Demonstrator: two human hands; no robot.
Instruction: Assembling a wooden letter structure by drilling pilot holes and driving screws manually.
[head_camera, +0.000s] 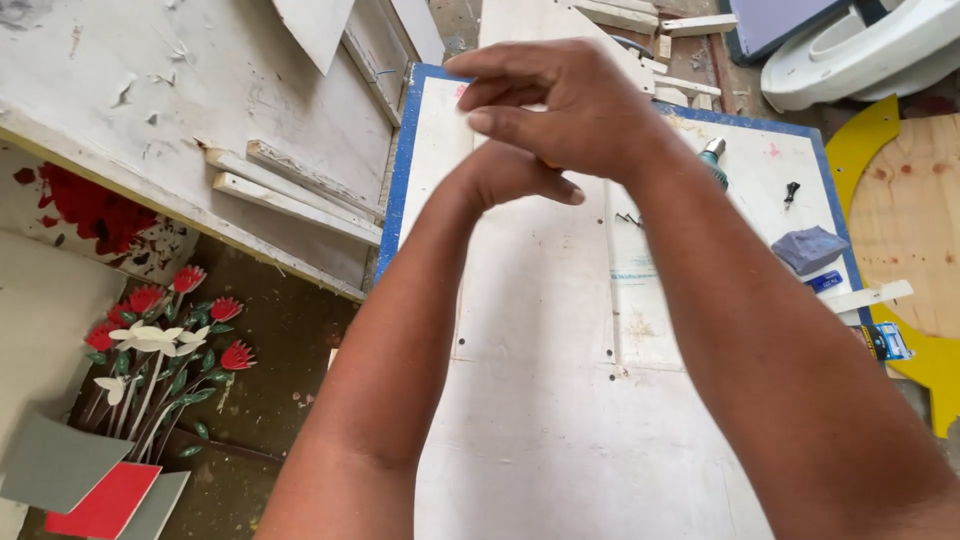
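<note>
My right hand (575, 100) is raised in front of me with its fingers bent to the left, lying over my left hand (510, 175). Only the wrist, heel and thumb of the left hand show; its fingers are hidden under the right palm. A tiny orange speck shows between the two hands, and I cannot tell what it is. Both hands hover above a large white board (560, 400) with a blue edge. A teal power drill (713, 160) lies on the board just right of my right wrist, mostly hidden by it.
On the board lie a few screws (628, 218), a small black bit (791, 190), a grey-blue cloth (808, 248) and a blue box (825, 282). Wooden strips (290, 195) lie left. Painted red flowers (160, 350) stand lower left, yellow-edged plywood (910, 230) right.
</note>
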